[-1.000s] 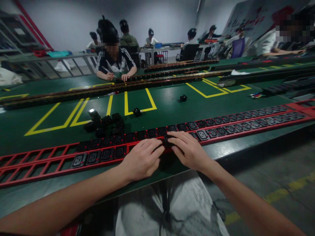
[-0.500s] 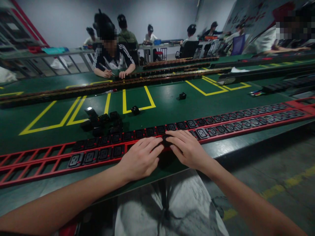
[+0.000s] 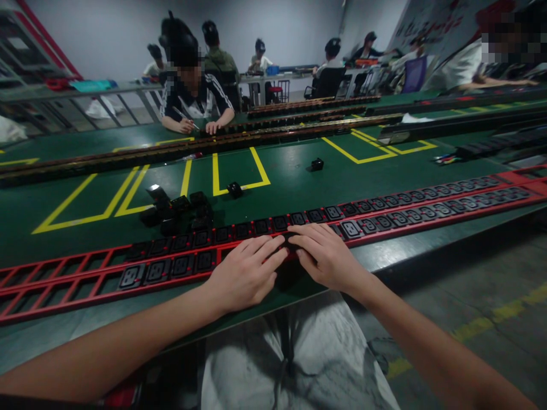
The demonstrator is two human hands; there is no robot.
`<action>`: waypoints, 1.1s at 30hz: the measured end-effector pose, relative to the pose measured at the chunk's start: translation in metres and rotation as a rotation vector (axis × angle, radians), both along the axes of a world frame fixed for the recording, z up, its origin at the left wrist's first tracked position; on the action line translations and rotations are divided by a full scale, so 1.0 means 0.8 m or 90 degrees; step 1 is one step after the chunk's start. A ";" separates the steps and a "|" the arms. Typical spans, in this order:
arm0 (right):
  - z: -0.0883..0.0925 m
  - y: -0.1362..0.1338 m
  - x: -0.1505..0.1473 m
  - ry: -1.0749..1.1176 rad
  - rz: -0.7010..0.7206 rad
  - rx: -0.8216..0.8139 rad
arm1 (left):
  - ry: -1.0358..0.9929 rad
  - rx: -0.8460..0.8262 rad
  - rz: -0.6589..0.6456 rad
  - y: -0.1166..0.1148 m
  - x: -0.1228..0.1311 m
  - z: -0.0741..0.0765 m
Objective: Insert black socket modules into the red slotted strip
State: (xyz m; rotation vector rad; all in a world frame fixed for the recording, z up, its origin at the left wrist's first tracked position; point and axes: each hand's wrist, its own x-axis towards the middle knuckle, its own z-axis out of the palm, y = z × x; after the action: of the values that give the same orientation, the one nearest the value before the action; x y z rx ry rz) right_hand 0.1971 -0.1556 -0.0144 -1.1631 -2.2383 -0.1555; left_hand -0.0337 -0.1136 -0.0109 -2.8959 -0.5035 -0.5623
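Note:
A long red two-row frame point(image 3: 519, 177) lies along the near side of the green table, with black power sockets in many of its slots. Between my hands sits a small black socket point(image 3: 291, 244) at the front row, mostly covered by fingers. My left hand point(image 3: 248, 270) presses its fingertips on the socket's left side. On the other side, the curled fingers of my right hand point(image 3: 325, 253) rest on its top and right edge. Close by in the same row is a lighter grey socket point(image 3: 351, 229). Whether the held socket is fully seated, I cannot tell.
Loose black sockets point(image 3: 182, 205) form a pile behind the frame, with a single one point(image 3: 234, 189) beside it and another point(image 3: 317, 164) farther right. Long dark strips point(image 3: 265, 135) cross the table. Opposite, a co-worker point(image 3: 196, 97) works with a thin tool.
My left fingertips have shifted slightly right, over more of the socket. The right hand stays nearly in place, and the frame and loose sockets look unchanged.

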 end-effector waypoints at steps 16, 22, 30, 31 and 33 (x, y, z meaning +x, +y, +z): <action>-0.002 0.000 0.001 0.041 -0.005 0.055 | 0.012 -0.011 0.004 0.001 0.000 0.000; -0.001 -0.001 0.002 0.044 0.011 0.095 | 0.008 -0.005 0.002 0.001 0.000 -0.001; 0.001 -0.004 0.000 0.014 0.043 0.129 | 0.005 -0.005 -0.001 0.002 0.000 -0.002; 0.000 -0.004 0.000 0.015 0.043 0.126 | 0.004 -0.004 -0.002 0.002 0.000 -0.002; -0.001 -0.004 0.001 0.020 0.042 0.115 | 0.003 -0.003 -0.003 0.003 0.000 -0.003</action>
State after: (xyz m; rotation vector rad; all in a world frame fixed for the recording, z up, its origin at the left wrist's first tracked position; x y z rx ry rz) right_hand 0.1976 -0.1587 -0.0149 -0.9877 -2.1822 -0.3037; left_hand -0.0337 -0.1115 -0.0131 -2.9032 -0.4992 -0.5562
